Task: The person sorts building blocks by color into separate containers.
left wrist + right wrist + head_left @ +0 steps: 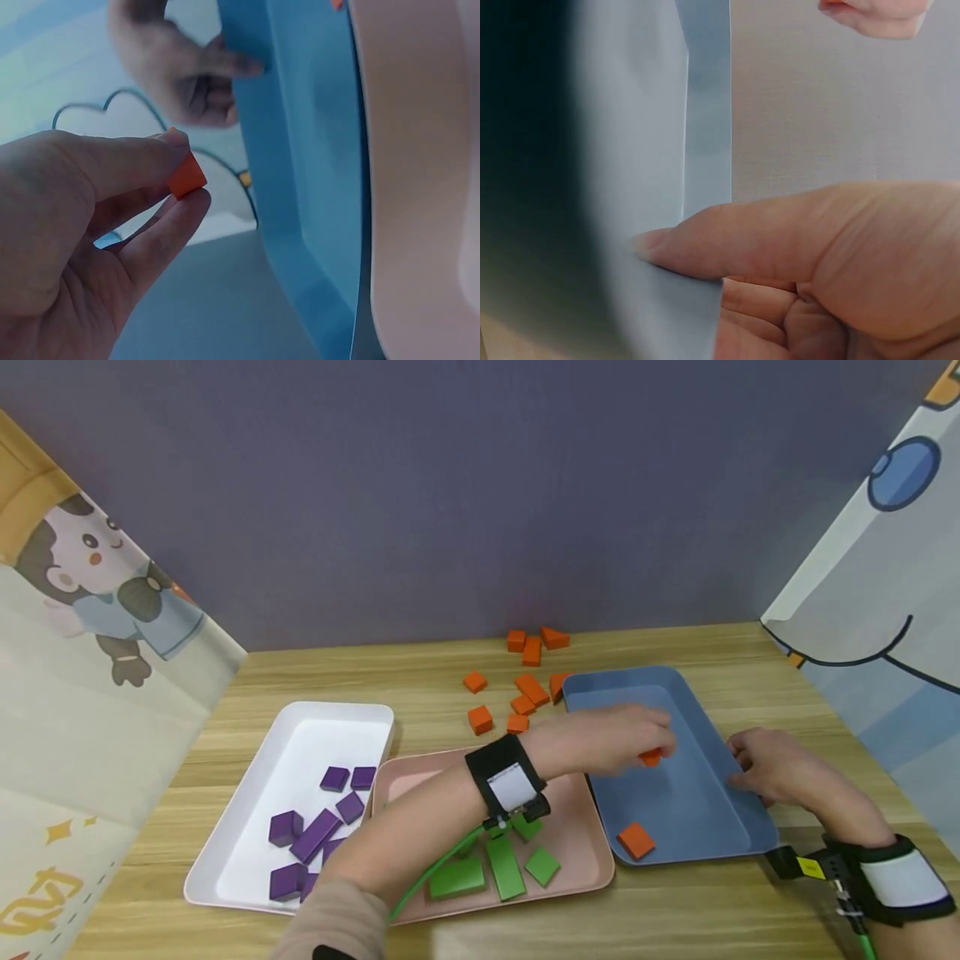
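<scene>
Over the blue tray [697, 814], my left hand [611, 739] pinches a small orange block [186, 176] between thumb and fingertips. That block is partly covered by the fingers in the head view. At the tray's right side, my right hand [783, 772] grips the rim; its thumb [697, 240] lies over the inside of the wall, with the other fingers curled outside. Another orange block [636, 841] lies in the tray's near left corner. Several loose orange blocks [532, 689] are on the table just left of the tray's far end.
A pink tray [600, 868] with several green blocks [505, 867] adjoins the blue tray on the left, partly beneath my left forearm. Farther left sits a white tray [300, 735] holding several purple blocks [315, 835]. A dark panel [480, 510] rises behind the wooden table [420, 672].
</scene>
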The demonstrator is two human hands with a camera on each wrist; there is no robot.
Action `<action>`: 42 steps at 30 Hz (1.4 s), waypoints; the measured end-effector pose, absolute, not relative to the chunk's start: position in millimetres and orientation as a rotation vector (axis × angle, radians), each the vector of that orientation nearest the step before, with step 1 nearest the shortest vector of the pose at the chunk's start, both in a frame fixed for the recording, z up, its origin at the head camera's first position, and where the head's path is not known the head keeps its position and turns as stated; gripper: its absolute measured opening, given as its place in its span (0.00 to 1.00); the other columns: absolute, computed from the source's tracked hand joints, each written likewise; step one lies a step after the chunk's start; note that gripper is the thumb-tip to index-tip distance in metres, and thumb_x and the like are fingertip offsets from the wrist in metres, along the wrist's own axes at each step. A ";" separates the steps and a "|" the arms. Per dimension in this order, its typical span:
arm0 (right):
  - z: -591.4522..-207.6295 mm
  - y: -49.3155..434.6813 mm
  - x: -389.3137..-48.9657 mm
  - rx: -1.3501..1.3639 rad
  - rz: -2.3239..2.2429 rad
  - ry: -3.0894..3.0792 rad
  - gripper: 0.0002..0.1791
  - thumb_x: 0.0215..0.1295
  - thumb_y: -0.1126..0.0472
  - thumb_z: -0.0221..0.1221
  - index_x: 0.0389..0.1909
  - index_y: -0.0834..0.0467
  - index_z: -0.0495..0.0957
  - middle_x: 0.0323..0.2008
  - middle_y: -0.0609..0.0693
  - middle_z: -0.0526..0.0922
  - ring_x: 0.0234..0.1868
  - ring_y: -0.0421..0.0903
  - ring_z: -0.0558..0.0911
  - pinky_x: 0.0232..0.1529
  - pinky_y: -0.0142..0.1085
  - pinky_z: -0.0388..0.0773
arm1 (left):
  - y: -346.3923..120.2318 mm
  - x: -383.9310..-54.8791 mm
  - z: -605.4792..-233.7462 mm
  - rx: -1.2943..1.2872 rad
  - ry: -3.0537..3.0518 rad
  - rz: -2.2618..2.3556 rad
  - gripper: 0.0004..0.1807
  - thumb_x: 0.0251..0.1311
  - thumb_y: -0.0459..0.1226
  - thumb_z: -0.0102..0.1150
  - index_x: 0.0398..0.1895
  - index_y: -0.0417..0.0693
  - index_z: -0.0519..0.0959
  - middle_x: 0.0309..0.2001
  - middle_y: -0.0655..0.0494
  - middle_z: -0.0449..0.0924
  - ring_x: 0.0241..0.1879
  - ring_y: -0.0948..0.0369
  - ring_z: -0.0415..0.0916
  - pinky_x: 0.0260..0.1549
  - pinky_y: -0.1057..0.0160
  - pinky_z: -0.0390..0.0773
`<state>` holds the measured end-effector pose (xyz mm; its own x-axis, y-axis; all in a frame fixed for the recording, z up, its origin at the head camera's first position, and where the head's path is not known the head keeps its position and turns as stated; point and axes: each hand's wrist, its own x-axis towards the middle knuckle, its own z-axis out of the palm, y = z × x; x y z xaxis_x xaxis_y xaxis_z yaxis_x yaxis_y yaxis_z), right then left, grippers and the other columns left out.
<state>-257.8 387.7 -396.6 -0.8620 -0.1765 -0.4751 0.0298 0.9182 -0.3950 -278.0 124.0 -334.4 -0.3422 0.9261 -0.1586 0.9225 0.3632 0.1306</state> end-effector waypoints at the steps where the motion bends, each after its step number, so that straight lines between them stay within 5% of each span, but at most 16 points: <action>1: -396.6 387.5 -258.1 -0.104 -0.537 2.556 0.13 0.60 0.68 0.62 0.43 0.72 0.75 0.35 0.63 0.82 0.31 0.48 0.83 0.27 0.41 0.82 | 126.7 -276.5 -336.9 1.654 2.408 0.008 0.07 0.70 0.35 0.54 0.46 0.54 0.78 0.40 0.62 0.68 0.41 0.67 0.65 0.40 0.74 0.65; 10: -396.6 387.9 -256.4 -0.146 -0.526 2.576 0.14 0.60 0.68 0.63 0.43 0.72 0.75 0.35 0.63 0.82 0.29 0.47 0.82 0.25 0.40 0.81 | 141.5 -268.1 -359.3 1.603 2.333 -0.190 0.11 0.69 0.36 0.56 0.51 0.57 0.79 0.47 0.63 0.74 0.43 0.67 0.69 0.43 0.75 0.71; 17: -395.6 389.6 -256.8 -0.183 -0.508 2.587 0.15 0.60 0.68 0.63 0.43 0.73 0.75 0.37 0.67 0.82 0.30 0.49 0.82 0.25 0.40 0.81 | 144.4 -260.5 -375.3 1.582 2.252 -0.109 0.12 0.64 0.29 0.58 0.40 0.58 0.83 0.39 0.65 0.74 0.36 0.67 0.66 0.33 0.74 0.67; 31: -395.0 388.6 -258.0 -0.183 -0.504 2.593 0.12 0.60 0.68 0.63 0.41 0.71 0.75 0.35 0.64 0.82 0.30 0.48 0.82 0.25 0.40 0.81 | 139.1 -257.0 -386.1 1.567 2.246 -0.083 0.14 0.61 0.30 0.62 0.43 0.61 0.83 0.44 0.68 0.78 0.40 0.69 0.69 0.36 0.76 0.70; 42: -396.2 389.7 -258.8 -0.186 -0.521 2.584 0.11 0.59 0.69 0.63 0.40 0.71 0.75 0.34 0.63 0.83 0.30 0.48 0.82 0.25 0.40 0.81 | 135.8 -258.5 -380.9 1.510 2.228 -0.116 0.21 0.63 0.38 0.65 0.58 0.64 0.78 0.54 0.68 0.74 0.48 0.70 0.71 0.43 0.77 0.72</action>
